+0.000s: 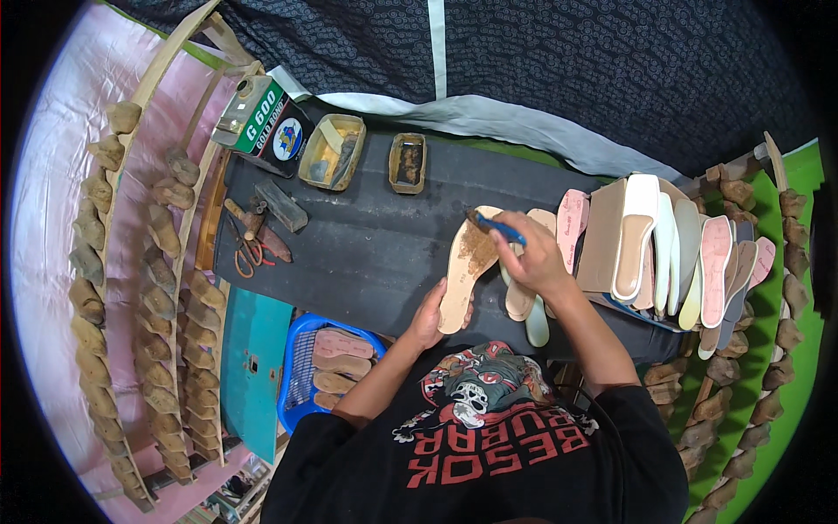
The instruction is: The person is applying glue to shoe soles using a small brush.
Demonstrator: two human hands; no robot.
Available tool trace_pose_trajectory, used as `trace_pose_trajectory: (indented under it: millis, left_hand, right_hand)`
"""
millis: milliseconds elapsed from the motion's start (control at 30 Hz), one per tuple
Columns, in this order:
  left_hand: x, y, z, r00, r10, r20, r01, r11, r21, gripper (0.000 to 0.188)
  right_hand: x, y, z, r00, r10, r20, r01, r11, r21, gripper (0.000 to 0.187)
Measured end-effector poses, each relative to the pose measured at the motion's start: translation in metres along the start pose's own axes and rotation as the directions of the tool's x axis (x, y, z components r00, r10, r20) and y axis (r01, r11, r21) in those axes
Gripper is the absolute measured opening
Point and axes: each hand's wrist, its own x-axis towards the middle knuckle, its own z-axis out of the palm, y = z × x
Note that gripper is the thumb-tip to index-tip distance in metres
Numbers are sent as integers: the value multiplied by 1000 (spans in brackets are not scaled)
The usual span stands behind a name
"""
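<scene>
My left hand (428, 316) is closed around the heel end of a beige shoe insole (457, 295), holding it tilted above the near edge of the dark table. A wet brown smear covers much of the insole's wider front part. My right hand (539, 264) grips a brush with a blue handle (503, 228), and its bristle end touches the insole near the toe. Beside and partly beneath my right forearm lie more insoles, one of them beige (519, 305) and one pale green (537, 327). A pink insole (572, 218) leans against the box on the right.
A cardboard box (605, 231) with many soles stands at right. Two plastic tubs, a large one (305, 164) and a small one (422, 157), sit by a metal can (262, 118). Scissors (248, 256) lie left. A blue basket (286, 371) holds insoles. Racks of shoe lasts (90, 341) flank the table.
</scene>
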Motion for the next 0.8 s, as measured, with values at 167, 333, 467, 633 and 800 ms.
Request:
trace_pose_trajectory:
  millis: [167,333,467,633,800]
  left_hand:
    - [0,-5,-6,999,-29,-16,29,1000,2,56]
    - [1,-1,-4,1000,-19,-24,18,999,-36,51]
    - [1,2,-4,1000,14,-25,-12,999,46,51]
    - [1,-3,-7,995,18,-98,-7,994,113,53]
    - [2,-4,-3,990,61,-124,-31,972,232,51]
  right_hand:
    - [-16,-13,11,976,-115,187,100,991,88,27]
    - [-8,2,10,998,-27,48,25,999,41,24]
    - [-8,-4,9,1000,12,13,-12,999,41,22]
    - [-9,-7,13,999,-33,24,31,997,69,21]
    - [-5,1,9,989,89,-119,-90,996,-6,19]
